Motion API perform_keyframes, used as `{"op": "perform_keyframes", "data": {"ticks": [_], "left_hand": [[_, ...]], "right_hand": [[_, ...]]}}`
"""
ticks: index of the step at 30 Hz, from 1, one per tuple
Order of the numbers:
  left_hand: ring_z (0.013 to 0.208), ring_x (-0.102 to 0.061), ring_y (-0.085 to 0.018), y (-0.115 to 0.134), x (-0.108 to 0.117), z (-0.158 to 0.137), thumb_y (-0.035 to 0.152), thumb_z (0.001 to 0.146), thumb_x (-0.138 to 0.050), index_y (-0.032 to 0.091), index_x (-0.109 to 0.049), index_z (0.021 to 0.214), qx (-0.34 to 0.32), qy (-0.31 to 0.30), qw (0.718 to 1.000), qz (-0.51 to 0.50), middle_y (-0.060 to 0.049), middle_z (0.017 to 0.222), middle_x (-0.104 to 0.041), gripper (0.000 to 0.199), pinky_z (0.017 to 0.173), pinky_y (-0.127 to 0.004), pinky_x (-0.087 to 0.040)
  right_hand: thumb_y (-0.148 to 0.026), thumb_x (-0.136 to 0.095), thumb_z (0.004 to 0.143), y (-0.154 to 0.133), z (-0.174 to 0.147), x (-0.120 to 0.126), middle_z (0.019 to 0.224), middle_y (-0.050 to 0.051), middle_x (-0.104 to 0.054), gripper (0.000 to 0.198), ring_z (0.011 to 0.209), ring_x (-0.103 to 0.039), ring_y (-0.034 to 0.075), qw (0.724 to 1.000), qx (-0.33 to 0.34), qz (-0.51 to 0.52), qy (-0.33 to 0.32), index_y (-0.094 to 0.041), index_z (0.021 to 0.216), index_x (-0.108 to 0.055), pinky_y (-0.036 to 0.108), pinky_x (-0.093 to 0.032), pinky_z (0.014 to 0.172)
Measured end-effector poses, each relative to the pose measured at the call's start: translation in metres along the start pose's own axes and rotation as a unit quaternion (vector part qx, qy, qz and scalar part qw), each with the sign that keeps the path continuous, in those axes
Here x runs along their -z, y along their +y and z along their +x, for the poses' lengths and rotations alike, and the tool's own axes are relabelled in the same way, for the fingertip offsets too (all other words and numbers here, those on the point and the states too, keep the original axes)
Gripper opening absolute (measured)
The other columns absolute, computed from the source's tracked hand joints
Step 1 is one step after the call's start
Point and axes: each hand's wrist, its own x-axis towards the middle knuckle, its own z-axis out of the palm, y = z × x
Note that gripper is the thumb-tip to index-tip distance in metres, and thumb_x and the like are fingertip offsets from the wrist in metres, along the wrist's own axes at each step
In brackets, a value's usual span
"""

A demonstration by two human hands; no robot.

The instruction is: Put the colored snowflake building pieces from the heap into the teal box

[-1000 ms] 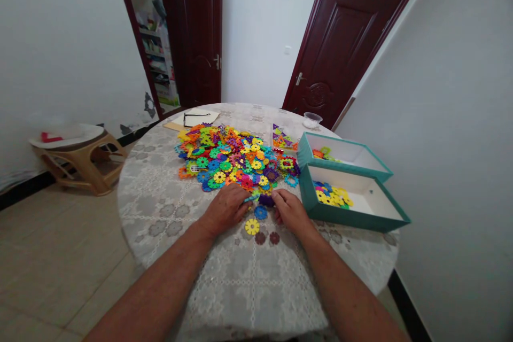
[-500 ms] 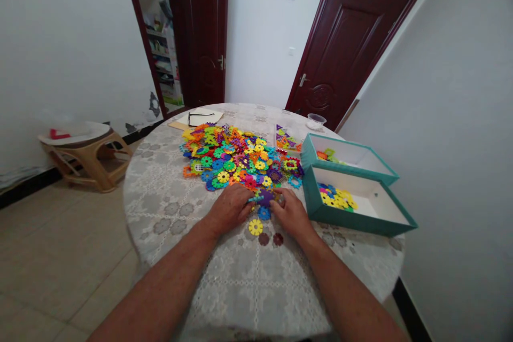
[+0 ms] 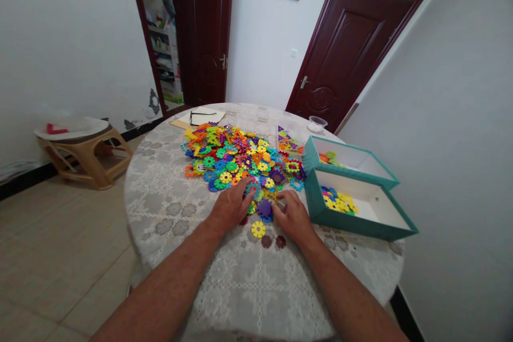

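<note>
My left hand point(image 3: 230, 207) is at the front edge of a heap of colourful plastic interlocking pieces point(image 3: 234, 157). Its thumb and fingers close on a teal notched disc point(image 3: 252, 188). Across from it, my right hand point(image 3: 293, 215) has its thumb at the edge of a purple gear-shaped piece point(image 3: 264, 208), fingers curled beside it. A blue piece lies partly hidden under the purple one. Nearer me on the cloth lie a yellow notched disc point(image 3: 258, 229) and two dark brownish-red discs point(image 3: 273, 241).
Two teal boxes point(image 3: 363, 227) stand at the right, with yellow and blue pieces in the front one. Behind the heap are a clear tray of pieces point(image 3: 289, 140), a clear plastic bowl point(image 3: 317, 122), and glasses point(image 3: 202, 115) on paper. A stool point(image 3: 86, 155) stands left of the table.
My left hand has turned the teal piece and moved it slightly up, toward the heap. The purple piece sits a little lower, beside my right thumb. The view has shifted slightly.
</note>
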Motion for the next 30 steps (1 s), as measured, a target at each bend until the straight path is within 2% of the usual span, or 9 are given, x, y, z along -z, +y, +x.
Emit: {"op": "perform_keyframes", "data": {"ticks": [4, 7, 10, 13, 15, 17, 20, 26, 30], "left_hand": [[0.115, -0.072, -0.024, 0.004, 0.004, 0.002, 0.027, 0.104, -0.049, 0.022, -0.057, 0.140, 0.022, 0.001, 0.999, -0.037, -0.011, 0.138, -0.069, 0.037, 0.099, -0.038, -0.055], [0.101, -0.074, -0.024, 0.008, 0.010, 0.005, 0.028, 0.102, -0.051, 0.020, -0.061, 0.137, 0.096, 0.001, 0.990, -0.101, -0.010, 0.119, -0.076, 0.037, 0.090, -0.036, -0.057], [0.079, -0.073, -0.020, 0.012, 0.013, 0.007, 0.031, 0.101, -0.049, 0.021, -0.061, 0.139, 0.185, -0.018, 0.961, -0.204, -0.004, 0.092, -0.075, 0.041, 0.072, -0.031, -0.056], [0.074, -0.072, -0.018, 0.013, 0.013, 0.007, 0.033, 0.100, -0.048, 0.022, -0.061, 0.140, 0.231, -0.025, 0.934, -0.272, -0.003, 0.090, -0.073, 0.043, 0.067, -0.028, -0.054], [0.076, -0.071, -0.018, 0.013, 0.013, 0.007, 0.032, 0.099, -0.048, 0.022, -0.062, 0.139, 0.241, -0.023, 0.929, -0.280, -0.003, 0.092, -0.073, 0.044, 0.069, -0.028, -0.054], [0.073, -0.070, -0.018, 0.013, 0.014, 0.007, 0.032, 0.098, -0.048, 0.023, -0.063, 0.139, 0.245, -0.031, 0.928, -0.279, -0.002, 0.086, -0.072, 0.044, 0.069, -0.028, -0.053], [0.070, -0.068, -0.017, 0.014, 0.017, 0.007, 0.034, 0.099, -0.048, 0.023, -0.062, 0.141, 0.252, -0.046, 0.922, -0.292, -0.001, 0.079, -0.069, 0.046, 0.067, -0.027, -0.052], [0.065, -0.066, -0.017, 0.022, 0.022, 0.007, 0.051, 0.101, -0.048, 0.025, -0.060, 0.144, 0.261, -0.080, 0.902, -0.334, -0.001, 0.083, -0.068, 0.052, 0.058, -0.026, -0.050], [0.083, -0.069, -0.022, 0.025, 0.023, 0.005, 0.049, 0.097, -0.059, 0.023, -0.065, 0.139, 0.207, -0.076, 0.913, -0.344, -0.006, 0.097, -0.074, 0.050, 0.072, -0.030, -0.054]], "right_hand": [[-0.035, -0.067, 0.091, -0.007, -0.005, 0.004, 0.138, 0.013, -0.056, 0.045, 0.125, -0.061, 0.028, 0.998, 0.030, -0.030, -0.044, -0.022, 0.133, -0.059, 0.044, -0.052, 0.106], [-0.037, -0.069, 0.091, -0.010, -0.008, 0.008, 0.145, 0.012, -0.053, 0.044, 0.126, -0.062, 0.028, 0.995, 0.044, -0.045, -0.082, -0.024, 0.132, -0.061, 0.043, -0.053, 0.106], [-0.038, -0.074, 0.087, -0.009, -0.009, 0.010, 0.149, 0.011, -0.050, 0.049, 0.127, -0.061, 0.029, 0.991, 0.063, -0.049, -0.103, -0.026, 0.133, -0.062, 0.044, -0.052, 0.107], [-0.035, -0.075, 0.086, -0.003, -0.009, 0.010, 0.148, 0.012, -0.052, 0.049, 0.126, -0.060, 0.029, 0.991, 0.089, -0.023, -0.094, -0.026, 0.133, -0.062, 0.044, -0.052, 0.105], [-0.033, -0.071, 0.090, 0.001, -0.008, 0.009, 0.135, 0.011, -0.060, 0.045, 0.108, -0.066, 0.025, 0.994, 0.080, 0.018, -0.068, -0.024, 0.132, -0.061, 0.039, -0.056, 0.093], [-0.032, -0.067, 0.093, 0.004, -0.007, 0.009, 0.109, 0.006, -0.066, 0.042, 0.081, -0.064, 0.018, 0.997, 0.044, 0.059, -0.027, -0.023, 0.133, -0.059, 0.032, -0.055, 0.074], [-0.034, -0.066, 0.095, 0.009, -0.006, 0.009, 0.081, -0.002, -0.058, 0.043, 0.065, -0.056, 0.016, 0.996, 0.000, 0.091, 0.027, -0.021, 0.136, -0.058, 0.029, -0.049, 0.063], [-0.035, -0.063, 0.098, 0.007, -0.006, 0.013, 0.091, 0.002, -0.063, 0.044, 0.071, -0.059, 0.017, 0.992, 0.014, 0.090, 0.085, -0.020, 0.139, -0.059, 0.032, -0.053, 0.069], [-0.032, -0.066, 0.097, -0.005, -0.007, 0.011, 0.116, 0.009, -0.065, 0.050, 0.075, -0.061, 0.017, 0.992, 0.099, 0.073, 0.034, -0.024, 0.144, -0.055, 0.034, -0.056, 0.072]]}}
